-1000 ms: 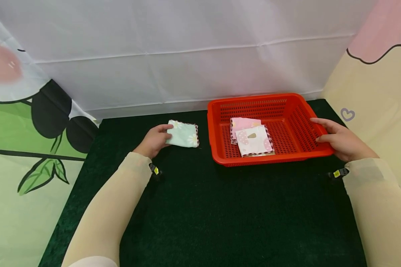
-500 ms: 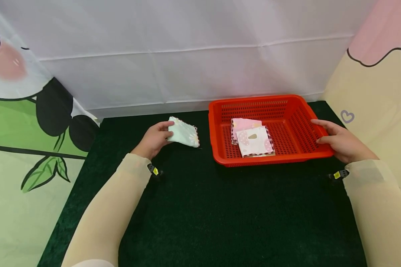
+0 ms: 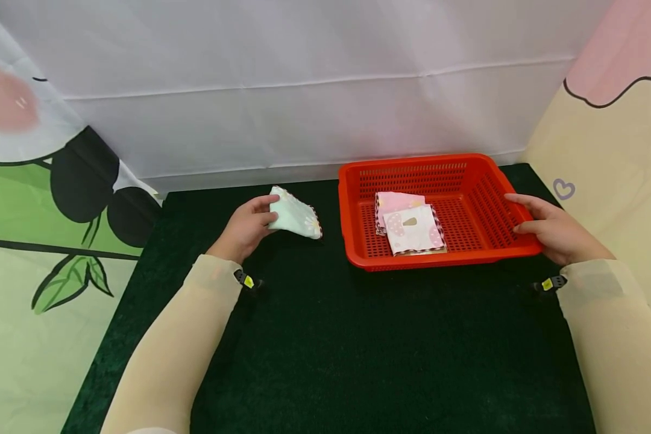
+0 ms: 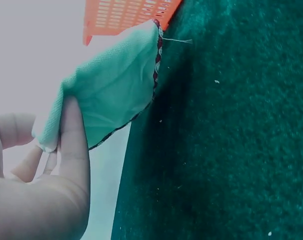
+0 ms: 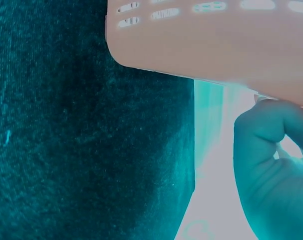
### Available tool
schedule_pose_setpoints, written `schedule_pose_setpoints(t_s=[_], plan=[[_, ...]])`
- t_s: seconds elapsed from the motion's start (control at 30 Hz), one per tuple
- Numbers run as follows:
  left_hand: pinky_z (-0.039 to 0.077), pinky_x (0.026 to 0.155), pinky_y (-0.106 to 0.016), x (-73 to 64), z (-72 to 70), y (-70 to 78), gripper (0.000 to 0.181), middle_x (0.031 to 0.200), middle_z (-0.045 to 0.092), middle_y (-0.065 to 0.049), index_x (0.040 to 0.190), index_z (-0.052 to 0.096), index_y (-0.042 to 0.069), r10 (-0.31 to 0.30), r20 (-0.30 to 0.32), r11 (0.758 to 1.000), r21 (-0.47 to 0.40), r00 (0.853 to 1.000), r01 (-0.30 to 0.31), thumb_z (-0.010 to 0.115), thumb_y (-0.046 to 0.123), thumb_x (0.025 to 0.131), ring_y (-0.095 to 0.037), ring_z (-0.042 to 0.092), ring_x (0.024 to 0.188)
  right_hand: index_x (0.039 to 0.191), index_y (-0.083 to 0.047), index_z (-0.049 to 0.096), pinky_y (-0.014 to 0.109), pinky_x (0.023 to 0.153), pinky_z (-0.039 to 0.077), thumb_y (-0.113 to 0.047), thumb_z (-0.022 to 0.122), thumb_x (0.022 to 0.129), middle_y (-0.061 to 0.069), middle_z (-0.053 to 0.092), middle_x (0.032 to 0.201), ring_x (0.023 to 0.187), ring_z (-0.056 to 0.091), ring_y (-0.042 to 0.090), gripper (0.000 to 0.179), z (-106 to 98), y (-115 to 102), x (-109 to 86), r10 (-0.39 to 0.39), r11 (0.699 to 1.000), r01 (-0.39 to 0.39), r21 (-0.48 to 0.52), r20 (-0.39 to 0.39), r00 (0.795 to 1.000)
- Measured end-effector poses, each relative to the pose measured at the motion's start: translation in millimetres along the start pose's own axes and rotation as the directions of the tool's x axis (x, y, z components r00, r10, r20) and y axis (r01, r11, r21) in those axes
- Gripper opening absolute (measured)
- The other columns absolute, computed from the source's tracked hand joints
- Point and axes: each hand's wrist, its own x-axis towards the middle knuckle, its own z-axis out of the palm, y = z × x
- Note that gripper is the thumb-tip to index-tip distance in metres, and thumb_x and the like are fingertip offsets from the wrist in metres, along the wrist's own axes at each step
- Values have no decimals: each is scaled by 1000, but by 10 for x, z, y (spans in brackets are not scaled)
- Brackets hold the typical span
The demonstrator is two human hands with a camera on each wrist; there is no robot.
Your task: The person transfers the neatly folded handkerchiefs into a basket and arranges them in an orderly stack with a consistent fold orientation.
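My left hand [image 3: 245, 228] pinches the left edge of a folded mint-green handkerchief [image 3: 295, 215] with a daisy print and checked edging. In the left wrist view the handkerchief [image 4: 109, 90] is tilted, its far part hanging above the dark surface with a loose thread at one corner. At the right, my right hand [image 3: 559, 230] grips the end rim of a red plastic basket [image 3: 439, 260]. Inside the basket's left half lie a pink folded handkerchief [image 3: 398, 202] and, partly over it, a white one [image 3: 415, 229] with pink spots. The right wrist view shows the thumb against the basket wall [image 5: 201, 45].
A dark green velvety cloth [image 3: 358, 349] covers the table. White sheeting [image 3: 282, 120] stands close behind the basket. Printed curtains border both sides, a green one [image 3: 27, 337] at left and a cream one [image 3: 618, 169] at right.
The green handkerchief has gone from lying nearly flat to tilted, its held edge raised. My left hand has shifted slightly to the left. My right hand keeps its grip on the basket.
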Motion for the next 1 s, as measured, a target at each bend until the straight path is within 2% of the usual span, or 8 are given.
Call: schedule_pose_setpoints(t_s=[0.3, 0.53, 0.73, 1.0], plan=[[44, 111, -45, -91, 24, 44, 47, 154, 41, -11, 152, 49, 11, 22, -24, 997, -67, 999, -23, 52, 2, 106, -30, 47, 130, 166, -27, 21, 26, 92, 56, 0, 45, 107, 14, 12, 165, 117, 53, 6, 70, 2, -7, -6, -6, 1000, 6, 5, 5, 1000], [48, 107, -38, -144, 62, 39, 47, 153, 43, -12, 152, 49, 11, 61, -25, 993, -99, 998, -63, 52, 2, 106, -28, 48, 129, 166, -27, 19, 25, 92, 55, 2, 43, 107, 14, 11, 165, 118, 51, 6, 70, 14, -30, -12, 0, 1000, 0, 3, -6, 1000], [50, 104, -36, -221, 125, 33, 46, 151, 44, -12, 152, 49, 10, 96, -27, 989, -109, 995, -99, 51, 1, 106, -28, 47, 130, 165, -29, 21, 25, 93, 55, 0, 44, 107, 13, 11, 165, 119, 50, 7, 69, 13, -25, -12, 2, 1000, -2, 5, 0, 1000], [51, 102, -34, -349, 214, 61, 46, 152, 43, -11, 151, 50, 11, 137, -49, 976, -163, 989, -143, 51, 0, 106, -28, 46, 131, 166, -26, 18, 25, 93, 55, 2, 42, 107, 12, 13, 165, 119, 50, 7, 70, 9, -20, -17, -3, 1000, 3, 6, -6, 1000]])
